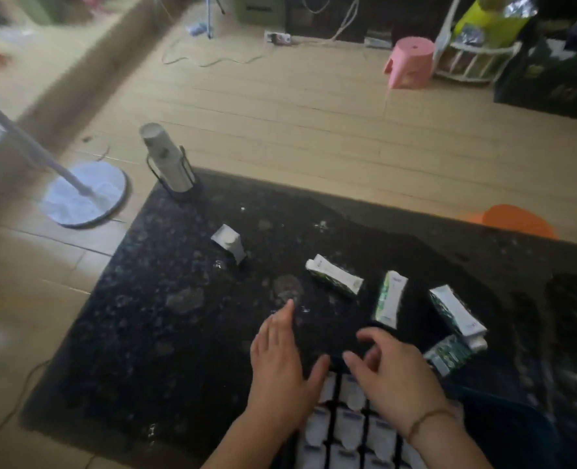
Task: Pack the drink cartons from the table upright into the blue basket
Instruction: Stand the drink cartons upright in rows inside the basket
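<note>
No brand or writing reads from here; the carton faces are too blurred, and I make out only a small dark mark on each white panel.

I take the blue basket [503, 424] as my landmark, low at the near edge of the dark speckled table [178, 333]. Inside it, packed cartons [344, 431] stand upright in rows, their white folded tops showing between dark dividers.

Just beyond the basket, four loose cartons lie on their sides, white with green patterned faces: one [335, 275] farthest from it, one [390, 299] nearer its far rim, and two [456, 311] [451, 353] off its right far corner, touching each other. A fifth carton [229, 243], greyish white, stands tilted well beyond the basket to the left.

My left hand [280, 363] hovers over the basket's left far corner, fingers [282, 318] straight and spread, released, holding nothing. My right hand [395, 370] hangs over the packed rows, fingers [369, 335] loosely curled, empty too, with a thin bracelet [429, 418] at the wrist.

At the table's far left corner from the basket stands a white bottle [167, 160] in a dark wire holder.
</note>
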A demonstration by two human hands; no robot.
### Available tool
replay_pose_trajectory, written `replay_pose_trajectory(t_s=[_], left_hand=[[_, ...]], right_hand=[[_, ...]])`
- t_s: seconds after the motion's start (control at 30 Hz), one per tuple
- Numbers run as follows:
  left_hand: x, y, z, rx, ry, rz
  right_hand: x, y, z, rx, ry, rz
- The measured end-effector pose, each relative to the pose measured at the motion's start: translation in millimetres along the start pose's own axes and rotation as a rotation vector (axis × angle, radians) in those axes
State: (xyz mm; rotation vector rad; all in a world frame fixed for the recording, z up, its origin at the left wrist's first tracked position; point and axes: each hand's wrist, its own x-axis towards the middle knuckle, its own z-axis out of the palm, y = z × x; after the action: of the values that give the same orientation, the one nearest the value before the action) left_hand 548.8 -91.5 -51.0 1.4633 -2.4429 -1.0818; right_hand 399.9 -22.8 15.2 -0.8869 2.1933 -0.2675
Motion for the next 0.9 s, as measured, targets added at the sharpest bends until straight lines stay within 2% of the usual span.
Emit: replay_pose_trajectory(t_s=[0.1,0.23,0.37,0.47,0.6,0.77,0.9], left_hand=[[20,-31,-28,-0.072,0.036,-0.188],[27,-65,-52,0.014,-0.105,-0.281],[29,-88,-68,-0.020,-0.274,-0.323],[31,-106,-78,-0.055,-0.314,-0.334],[32,-124,-89,-0.074,-0.322,-0.311],[31,-132,-88,-0.137,-0.291,-0.309],[31,-123,-72,-0.260,-0.309,-0.321]], right_hand=[[43,-55,25,-0.063,0.028,-0.159],[107,-124,60,-0.125,-0.008,-0.334],[173,-179,92,-0.270,-0.019,-0.303],[212,-210,117,-0.371,-0.068,-0.290],[250,-217,139,-0.373,-0.142,-0.252],[240,-200,135,-0.325,0.022,-0.340],[180,-187,116,-0.299,0.146,-0.408]])
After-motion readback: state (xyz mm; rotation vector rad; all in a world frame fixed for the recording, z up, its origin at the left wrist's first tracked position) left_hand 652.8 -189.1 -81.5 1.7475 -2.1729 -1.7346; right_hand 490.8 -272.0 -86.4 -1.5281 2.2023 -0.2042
